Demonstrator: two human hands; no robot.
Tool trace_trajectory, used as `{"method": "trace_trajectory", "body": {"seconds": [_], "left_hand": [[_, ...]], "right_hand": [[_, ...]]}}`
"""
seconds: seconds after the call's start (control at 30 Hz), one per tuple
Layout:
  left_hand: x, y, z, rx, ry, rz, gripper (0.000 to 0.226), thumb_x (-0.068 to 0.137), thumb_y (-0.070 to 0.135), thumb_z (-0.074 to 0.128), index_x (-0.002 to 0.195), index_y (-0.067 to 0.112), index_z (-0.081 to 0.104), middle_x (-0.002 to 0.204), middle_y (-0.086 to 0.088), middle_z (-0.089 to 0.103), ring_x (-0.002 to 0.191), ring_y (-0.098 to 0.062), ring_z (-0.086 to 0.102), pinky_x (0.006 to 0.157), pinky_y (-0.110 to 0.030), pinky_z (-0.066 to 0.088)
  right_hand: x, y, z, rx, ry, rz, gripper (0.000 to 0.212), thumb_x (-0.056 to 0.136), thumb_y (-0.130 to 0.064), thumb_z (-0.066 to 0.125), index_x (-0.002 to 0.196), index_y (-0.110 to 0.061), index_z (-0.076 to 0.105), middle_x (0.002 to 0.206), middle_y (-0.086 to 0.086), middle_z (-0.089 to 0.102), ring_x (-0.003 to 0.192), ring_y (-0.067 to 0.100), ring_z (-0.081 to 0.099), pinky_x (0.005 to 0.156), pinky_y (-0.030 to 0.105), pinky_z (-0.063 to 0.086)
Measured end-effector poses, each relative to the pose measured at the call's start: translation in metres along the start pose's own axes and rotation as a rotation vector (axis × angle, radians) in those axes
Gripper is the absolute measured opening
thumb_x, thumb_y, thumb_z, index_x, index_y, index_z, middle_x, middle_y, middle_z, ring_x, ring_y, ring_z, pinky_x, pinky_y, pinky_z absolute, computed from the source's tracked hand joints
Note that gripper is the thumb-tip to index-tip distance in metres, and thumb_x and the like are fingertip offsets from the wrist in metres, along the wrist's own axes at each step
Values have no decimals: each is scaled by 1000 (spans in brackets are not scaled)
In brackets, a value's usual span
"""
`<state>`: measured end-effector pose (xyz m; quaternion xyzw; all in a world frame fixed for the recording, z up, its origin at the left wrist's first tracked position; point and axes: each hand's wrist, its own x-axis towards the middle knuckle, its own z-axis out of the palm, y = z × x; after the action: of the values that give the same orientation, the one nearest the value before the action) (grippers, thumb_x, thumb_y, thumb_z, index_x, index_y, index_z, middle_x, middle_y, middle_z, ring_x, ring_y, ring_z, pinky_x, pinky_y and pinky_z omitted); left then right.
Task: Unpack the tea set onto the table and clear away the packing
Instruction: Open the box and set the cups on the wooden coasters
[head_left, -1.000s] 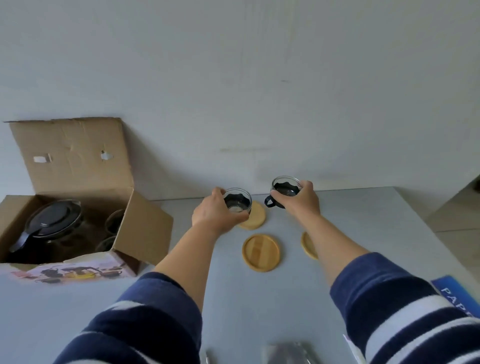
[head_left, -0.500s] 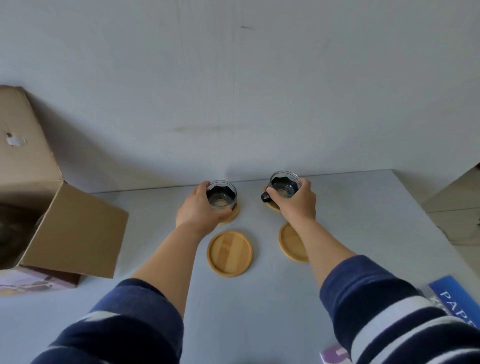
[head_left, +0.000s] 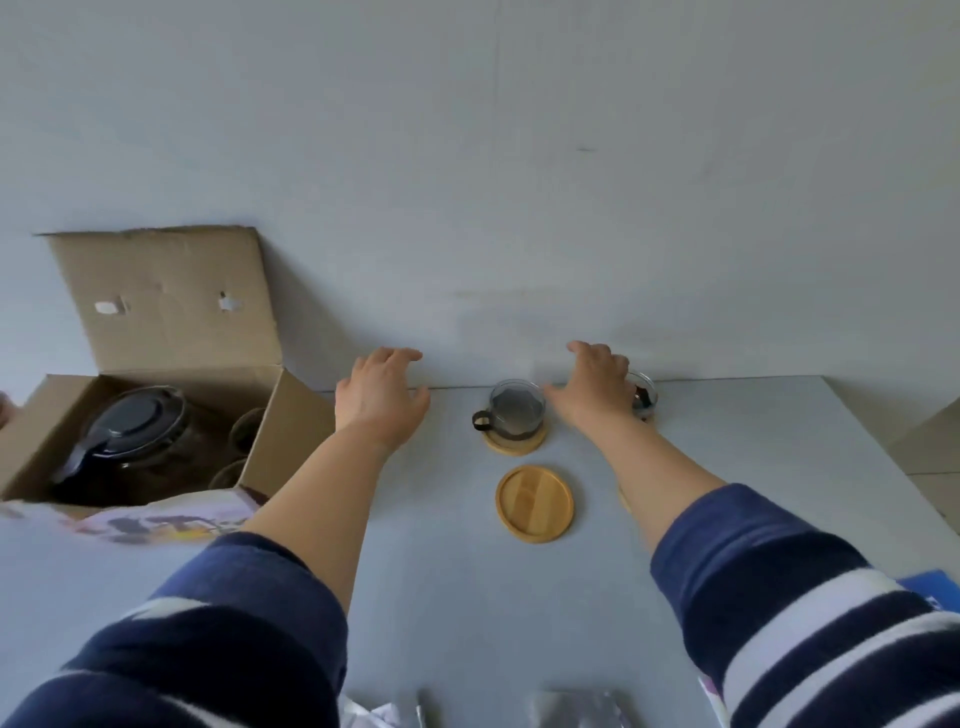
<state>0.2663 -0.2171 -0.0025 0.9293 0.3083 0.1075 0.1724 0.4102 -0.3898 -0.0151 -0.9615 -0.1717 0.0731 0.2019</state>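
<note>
At the near edge of the grey table (head_left: 447, 597), scraps of crumpled silvery packing (head_left: 576, 711) are seen, cut off by the frame. Striped navy-and-white sleeves (head_left: 810, 618) cover both forearms. A blue printed item (head_left: 932, 592) is glimpsed behind the right sleeve; its lettering cannot be read here. Further in, an empty bamboo coaster (head_left: 535, 503) lies flat, and a sliver of another coaster (head_left: 623, 500) is hidden mostly under the right forearm.

Beyond it, a glass cup with a dark handle (head_left: 514, 408) is set upright on a coaster (head_left: 515, 442), handle turned left. A second cup (head_left: 644, 397) stands to its right, partly covered by the right hand (head_left: 592, 392); the coaster under it is not made out. The right hand is spread, fingers loose, with nothing grasped, though contact with the second cup cannot be ruled out. The left hand (head_left: 382, 397) is held empty and open, well apart from the cups.

At the left, the opened cardboard box (head_left: 166, 312) holds a glass teapot with a dark lid (head_left: 132, 428) and more cups (head_left: 244, 431). The printed front panel (head_left: 166, 519) is too blurred for any wording. A pale wall (head_left: 467, 182) stands behind.
</note>
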Motion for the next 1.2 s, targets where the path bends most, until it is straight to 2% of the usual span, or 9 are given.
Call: {"method": "trace_trajectory", "body": {"seconds": [0.13, 0.23, 0.47, 0.57, 0.73, 0.83, 1.0, 1.1, 1.2], "left_hand": [[-14, -59, -55, 31, 62, -46, 31, 91, 25, 50, 121, 26, 61, 127, -1, 56, 120, -25, 51, 99, -43, 43], [-27, -114, -81, 71, 34, -187, 25, 90, 21, 51, 112, 23, 63, 115, -3, 61, 105, -26, 57, 88, -40, 50], [-42, -186, -83, 55, -451, -421, 24, 89, 24, 59, 104, 7, 68, 84, -4, 61, 85, -20, 58, 77, -28, 47], [-35, -190, -81, 32, -561, -447, 28, 90, 25, 55, 111, 8, 63, 90, -4, 60, 92, -20, 58, 86, -30, 47], [-20, -191, -78, 142, -774, -385, 51, 98, 32, 46, 142, 7, 41, 145, -12, 46, 134, -29, 43, 107, -37, 35], [-15, -196, -67, 185, -825, -354, 49, 100, 30, 41, 142, 4, 41, 147, -15, 44, 135, -30, 41, 108, -37, 33], [-13, -201, -58, 142, -770, -358, 40, 101, 16, 39, 137, -1, 45, 142, -18, 47, 132, -31, 44, 107, -35, 34], [-13, -207, -56, 157, -767, -370, 40, 98, 15, 45, 135, 0, 47, 137, -18, 51, 128, -31, 47, 107, -35, 36], [-14, -210, -55, 176, -774, -385, 36, 95, 16, 52, 129, 4, 53, 131, -14, 56, 122, -30, 51, 105, -35, 39]], "right_hand": [[-31, -78, 20, 2, -97, -199, 48, 92, -31, 53, 138, -22, 43, 141, 6, 45, 131, 30, 36, 102, 42, 35], [-55, -137, 42, 61, -141, -347, 42, 92, -31, 53, 133, -22, 51, 136, 6, 51, 127, 29, 42, 101, 39, 37], [-89, -246, 92, 77, -175, -701, 36, 91, -22, 58, 127, -20, 57, 129, 2, 58, 118, 23, 54, 97, 36, 46], [-85, -274, 109, -234, -221, -759, 38, 91, -19, 56, 129, -19, 55, 128, 7, 59, 121, 27, 50, 102, 39, 37], [-77, -305, 125, -787, -312, -637, 46, 93, -23, 52, 137, -19, 43, 134, 13, 54, 134, 34, 36, 112, 45, 18], [-75, -314, 135, -929, -366, -576, 51, 97, -29, 45, 146, -24, 33, 144, 13, 47, 143, 37, 20, 115, 47, 7], [-73, -316, 152, -1056, -366, -610, 53, 101, -35, 38, 151, -25, 25, 150, 10, 41, 146, 31, 17, 116, 39, 7], [-74, -312, 158, -837, -374, -636, 60, 101, -25, 41, 153, -16, 11, 149, 18, 39, 131, 8, 37, 110, 19, 23], [-75, -306, 150, -882, -270, -669, 58, 92, -32, 55, 145, -28, 32, 139, 16, 48, 139, 32, 28, 116, 43, 9]]}}
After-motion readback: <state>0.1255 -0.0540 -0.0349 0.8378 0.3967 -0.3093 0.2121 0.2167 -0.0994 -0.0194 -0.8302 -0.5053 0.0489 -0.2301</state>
